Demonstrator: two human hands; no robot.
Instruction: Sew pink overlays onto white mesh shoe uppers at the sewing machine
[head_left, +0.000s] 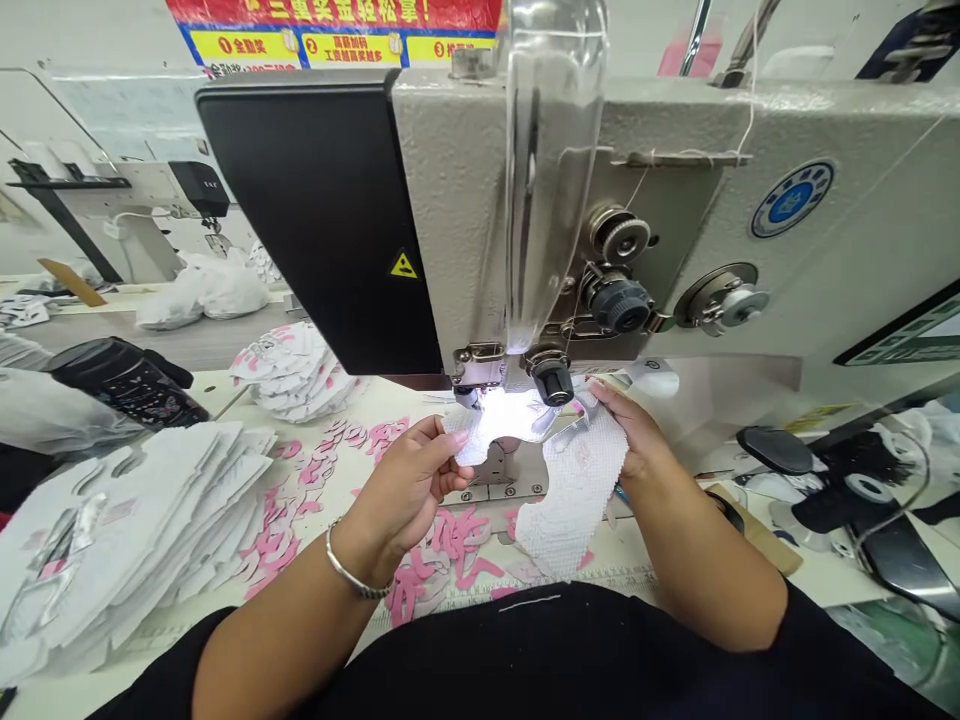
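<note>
Sewing mach. w/ white fabric pc. held beneath

Sewing mach. fills most of upper view: grey body, black cover at its L end, bright light shining below. Under it, cream table. On table at far L, big stack of white cut pcs., edges uneven; just behind it, black flask w/ butterfly print. R of flask, smaller pile of white pcs. w/ pink bits. White fabric pc., curved, sits under the sewing mach. head, R part hanging down toward person; lit middle is washed out. L hand clamped on its L end, thumb uppermost. R hand clamped on its upper R edge, grip partly hidden. Pink & white scraps strewn over table, many below the L hand. Silver bangle on L wrist.
</note>
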